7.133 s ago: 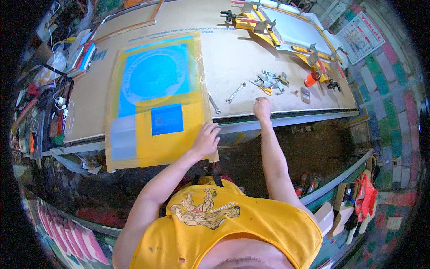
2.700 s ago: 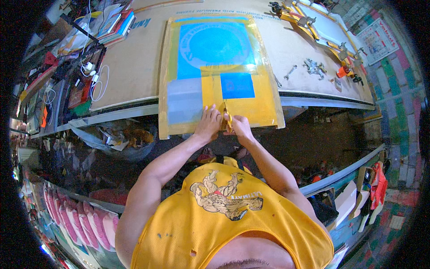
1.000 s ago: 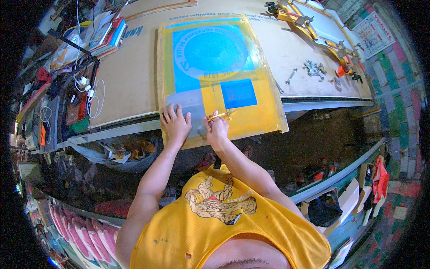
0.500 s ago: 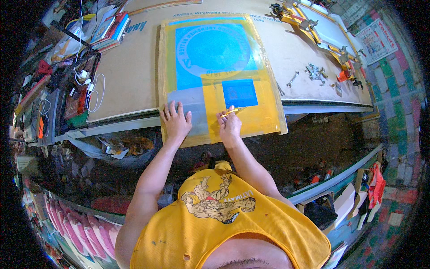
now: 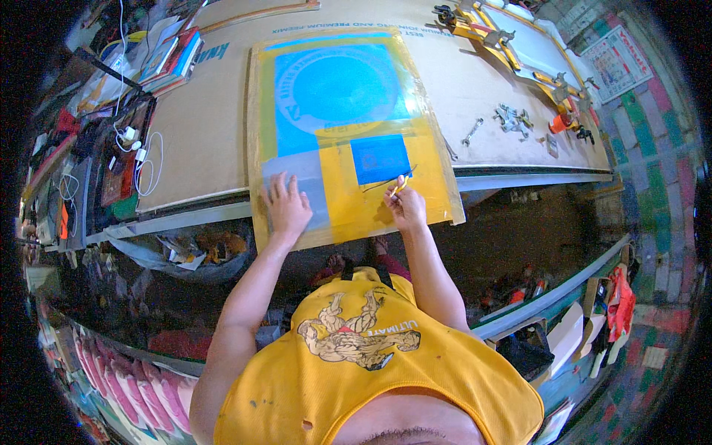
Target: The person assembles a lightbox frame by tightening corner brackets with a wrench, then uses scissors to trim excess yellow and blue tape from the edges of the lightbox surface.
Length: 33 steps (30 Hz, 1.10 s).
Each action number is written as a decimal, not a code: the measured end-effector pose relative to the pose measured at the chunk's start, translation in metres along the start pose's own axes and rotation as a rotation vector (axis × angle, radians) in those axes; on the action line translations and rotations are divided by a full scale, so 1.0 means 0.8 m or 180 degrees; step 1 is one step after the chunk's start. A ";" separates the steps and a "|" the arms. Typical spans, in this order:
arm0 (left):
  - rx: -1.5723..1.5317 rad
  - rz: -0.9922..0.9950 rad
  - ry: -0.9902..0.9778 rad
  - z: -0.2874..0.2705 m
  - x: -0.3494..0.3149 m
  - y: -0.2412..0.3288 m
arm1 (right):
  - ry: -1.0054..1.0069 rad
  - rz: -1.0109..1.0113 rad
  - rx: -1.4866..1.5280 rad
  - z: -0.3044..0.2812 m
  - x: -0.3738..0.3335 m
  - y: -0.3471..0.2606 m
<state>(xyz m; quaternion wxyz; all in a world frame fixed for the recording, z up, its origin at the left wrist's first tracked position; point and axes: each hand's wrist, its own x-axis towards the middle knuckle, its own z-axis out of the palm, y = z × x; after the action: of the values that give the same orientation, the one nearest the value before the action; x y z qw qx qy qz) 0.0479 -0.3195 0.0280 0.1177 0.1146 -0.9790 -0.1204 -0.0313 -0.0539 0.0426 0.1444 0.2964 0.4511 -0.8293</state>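
A screen-printing frame lies on the table and juts past its near edge. Its mesh bears a bright blue coating with a pale ring of lettering. Yellow tape covers the lower right, around a darker blue rectangle. My left hand rests with fingers spread on the greyish lower-left area. A slim yellow pen-like tool is pinched in my right hand, its tip near the rectangle's lower right corner. Just below the rectangle runs a thin dark line; I cannot tell what it is.
Wrenches and metal clamp parts lie to the right, near an orange container. Beyond them stands a clamped frame. Books and white cables are on the left. A dark gap separates the table from me.
My right hand has moved right along the rectangle's lower edge with the yellow tool, which is now more upright. A dark line shows there. My left hand stays on the frame; the view has shifted slightly.
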 end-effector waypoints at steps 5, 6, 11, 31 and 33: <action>-0.1039 0.1103 0.0056 0.028 0.020 0.100 | -0.0075 0.0193 0.0043 -0.006 0.007 -0.010; -0.1132 0.1292 -0.0010 0.034 0.026 0.124 | -0.0215 0.0231 0.0037 -0.011 0.010 -0.013; -0.0955 0.1528 -0.0126 0.066 0.053 0.182 | -0.0474 0.0361 -0.0184 -0.019 -0.002 -0.030; -0.1051 0.1324 -0.0154 0.088 0.058 0.178 | -0.0852 0.0377 -0.0883 -0.042 0.055 -0.076; -0.1038 0.1258 -0.0208 0.085 0.058 0.178 | -0.0990 0.0447 -0.1225 -0.041 0.062 -0.096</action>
<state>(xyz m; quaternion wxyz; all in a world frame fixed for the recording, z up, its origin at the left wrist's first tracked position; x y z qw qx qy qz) -0.0413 -0.1826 0.0103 0.1241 -0.1033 -0.9534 -0.2550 -0.0970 0.0172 0.0492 0.3231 0.1630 0.5513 -0.7518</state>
